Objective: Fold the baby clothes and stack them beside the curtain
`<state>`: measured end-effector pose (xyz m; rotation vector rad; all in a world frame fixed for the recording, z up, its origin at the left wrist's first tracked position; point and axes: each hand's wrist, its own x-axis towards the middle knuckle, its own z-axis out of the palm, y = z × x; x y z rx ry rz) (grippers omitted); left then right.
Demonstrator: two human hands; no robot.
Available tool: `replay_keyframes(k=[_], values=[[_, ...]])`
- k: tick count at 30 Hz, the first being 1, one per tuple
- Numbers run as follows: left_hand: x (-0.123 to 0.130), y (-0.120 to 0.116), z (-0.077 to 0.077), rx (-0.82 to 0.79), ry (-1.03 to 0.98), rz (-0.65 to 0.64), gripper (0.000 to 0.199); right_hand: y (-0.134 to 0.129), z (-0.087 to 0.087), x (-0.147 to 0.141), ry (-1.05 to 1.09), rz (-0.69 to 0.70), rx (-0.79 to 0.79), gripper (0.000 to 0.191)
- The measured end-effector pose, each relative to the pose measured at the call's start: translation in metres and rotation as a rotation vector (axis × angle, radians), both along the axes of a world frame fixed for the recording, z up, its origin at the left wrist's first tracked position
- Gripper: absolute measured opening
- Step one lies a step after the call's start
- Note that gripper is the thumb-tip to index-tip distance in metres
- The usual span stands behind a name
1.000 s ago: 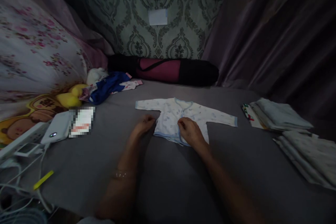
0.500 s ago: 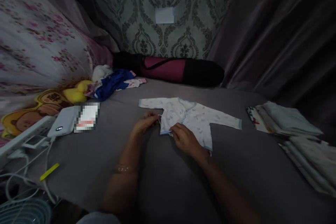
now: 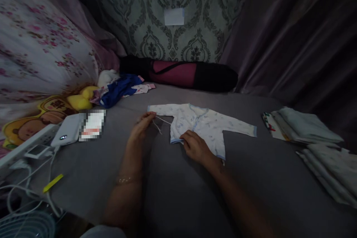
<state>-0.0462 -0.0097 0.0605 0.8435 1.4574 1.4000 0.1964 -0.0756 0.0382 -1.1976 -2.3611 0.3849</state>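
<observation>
A small white baby shirt (image 3: 185,117) with blue trim and a faint blue print lies spread on the grey sheet, its sleeves stretched out to both sides. My left hand (image 3: 143,123), left of the shirt, pinches a thin white tie string (image 3: 163,119) that runs taut from the shirt's side edge, with a loose end hanging below the fingers. On the lower front, my right hand (image 3: 195,147) has its thumb and fingers closed on the blue-trimmed hem. The fingertips partly hide the cloth there.
Folded cloths (image 3: 309,126) lie in stacks at the right. A power bank (image 3: 66,130), a power strip (image 3: 30,141) with cables and a yellow strip (image 3: 52,183) are at the left. Blue clothing (image 3: 118,89) and a long black-and-maroon bag (image 3: 175,73) lie at the back.
My left hand has moved left and slightly up, away from the shirt, drawing the tie string out straight. My right hand stays at the hem.
</observation>
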Motion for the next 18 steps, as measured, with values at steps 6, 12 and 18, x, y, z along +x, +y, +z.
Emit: replay_keyframes(k=[6, 12, 18], values=[[0.032, 0.001, 0.007, 0.360, 0.162, -0.062, 0.024, -0.002, 0.001, -0.001, 0.012, -0.007, 0.025, 0.029], [0.086, -0.020, 0.002, 0.541, 0.997, -0.633, 0.024, -0.004, 0.007, -0.002, -0.041, -0.012, 0.018, 0.025], [0.081, -0.022, -0.007, 0.491, 1.214, -0.575, 0.027, -0.003, 0.027, 0.010, 0.005, 0.081, -0.165, 0.026]])
